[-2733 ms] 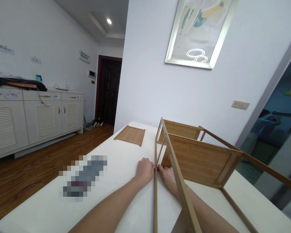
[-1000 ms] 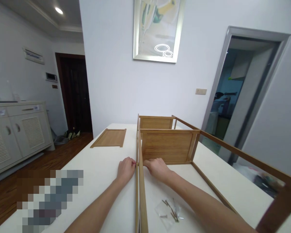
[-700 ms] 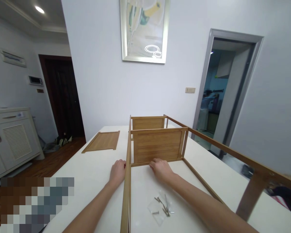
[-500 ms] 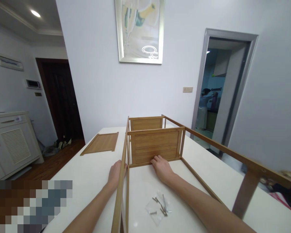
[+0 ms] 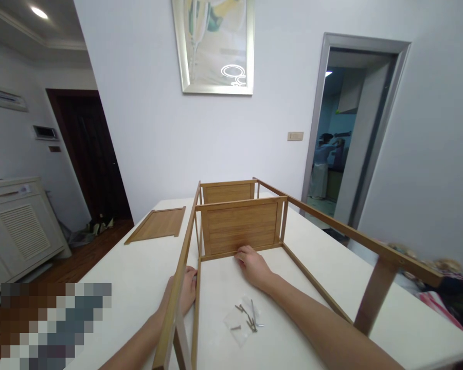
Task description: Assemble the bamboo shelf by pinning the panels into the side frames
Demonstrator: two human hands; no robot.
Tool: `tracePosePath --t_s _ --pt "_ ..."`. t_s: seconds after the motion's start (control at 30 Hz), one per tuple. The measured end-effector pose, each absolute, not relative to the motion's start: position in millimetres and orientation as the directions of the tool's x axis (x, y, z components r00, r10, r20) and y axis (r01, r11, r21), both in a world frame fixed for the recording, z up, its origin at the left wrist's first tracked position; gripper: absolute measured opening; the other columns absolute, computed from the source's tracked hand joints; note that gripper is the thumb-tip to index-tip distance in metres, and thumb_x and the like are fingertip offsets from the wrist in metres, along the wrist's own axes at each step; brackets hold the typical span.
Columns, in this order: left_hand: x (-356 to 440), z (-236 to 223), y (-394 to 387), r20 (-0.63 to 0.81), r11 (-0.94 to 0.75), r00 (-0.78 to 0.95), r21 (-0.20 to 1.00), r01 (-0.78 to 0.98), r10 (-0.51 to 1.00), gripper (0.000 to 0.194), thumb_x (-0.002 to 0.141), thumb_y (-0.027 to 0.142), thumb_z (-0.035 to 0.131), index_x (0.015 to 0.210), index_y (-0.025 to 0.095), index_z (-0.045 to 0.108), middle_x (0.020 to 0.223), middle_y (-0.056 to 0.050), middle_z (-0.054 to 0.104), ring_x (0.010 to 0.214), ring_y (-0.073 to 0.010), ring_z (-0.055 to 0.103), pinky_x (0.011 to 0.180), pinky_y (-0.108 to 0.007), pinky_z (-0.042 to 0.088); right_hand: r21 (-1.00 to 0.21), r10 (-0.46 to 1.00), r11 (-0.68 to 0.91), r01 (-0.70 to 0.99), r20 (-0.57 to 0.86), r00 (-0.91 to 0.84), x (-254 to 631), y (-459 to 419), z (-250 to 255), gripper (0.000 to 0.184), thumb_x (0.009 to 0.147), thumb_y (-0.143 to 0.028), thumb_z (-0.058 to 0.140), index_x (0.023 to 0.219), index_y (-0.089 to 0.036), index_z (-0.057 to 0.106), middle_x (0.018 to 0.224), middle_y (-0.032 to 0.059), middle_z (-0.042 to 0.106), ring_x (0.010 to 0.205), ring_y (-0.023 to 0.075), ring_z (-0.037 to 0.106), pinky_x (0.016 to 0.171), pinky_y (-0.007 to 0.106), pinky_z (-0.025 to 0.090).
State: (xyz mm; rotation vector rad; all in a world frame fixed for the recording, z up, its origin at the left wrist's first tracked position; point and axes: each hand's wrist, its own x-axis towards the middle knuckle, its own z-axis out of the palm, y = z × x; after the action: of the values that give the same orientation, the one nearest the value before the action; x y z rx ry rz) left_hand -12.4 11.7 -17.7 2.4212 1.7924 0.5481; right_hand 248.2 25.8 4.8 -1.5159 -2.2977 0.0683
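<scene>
Several screws point(image 5: 250, 325) inside wooden shelf frame point(image 5: 332, 223) on white table point(image 5: 146, 257). Right hand point(image 5: 254, 267), fingers curled, at lower edge of panel point(image 5: 241, 226); left hand point(image 5: 187, 292), half-curled, beside lower rail point(image 5: 196, 324). Whether either grips, cannot tell.

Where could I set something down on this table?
The white table is bare between the loose panel and the left hand, and right of the frame. It's crowded inside the frame: screws, a hex key and clear plastic lie near the right hand.
</scene>
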Motion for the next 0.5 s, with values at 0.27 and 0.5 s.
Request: tracePosePath --t_s 0.27,0.5 --pt "-56 -70 -59 0.268 -0.272 0.167 0.425 0.863 0.949 0.043 0.080 0.035 0.054 0.122 0.034 0.065 0.132 0.002 0.064 0.127 -0.0285 0.054 0.110 -0.041 0.043 -0.373 0.918 0.386 0.844 0.243 -0.313 263 -24 23 0.027 0.088 -0.010 0.048 0.092 -0.018 0.074 0.095 0.0078 0.071 0.092 0.0197 0.062 0.082 0.028 0.044" --pt "-71 -71 -87 0.251 -0.260 0.157 0.459 0.850 0.955 0.059 0.067 0.036 0.061 0.126 0.033 0.062 0.135 0.000 0.062 0.130 -0.0325 0.049 0.110 -0.046 0.042 -0.622 0.947 0.322 0.714 0.207 -0.247 255 -87 12 0.036 0.086 -0.012 0.052 0.114 -0.026 0.070 0.096 0.0068 0.065 0.096 0.0215 0.060 0.087 0.031 0.045"
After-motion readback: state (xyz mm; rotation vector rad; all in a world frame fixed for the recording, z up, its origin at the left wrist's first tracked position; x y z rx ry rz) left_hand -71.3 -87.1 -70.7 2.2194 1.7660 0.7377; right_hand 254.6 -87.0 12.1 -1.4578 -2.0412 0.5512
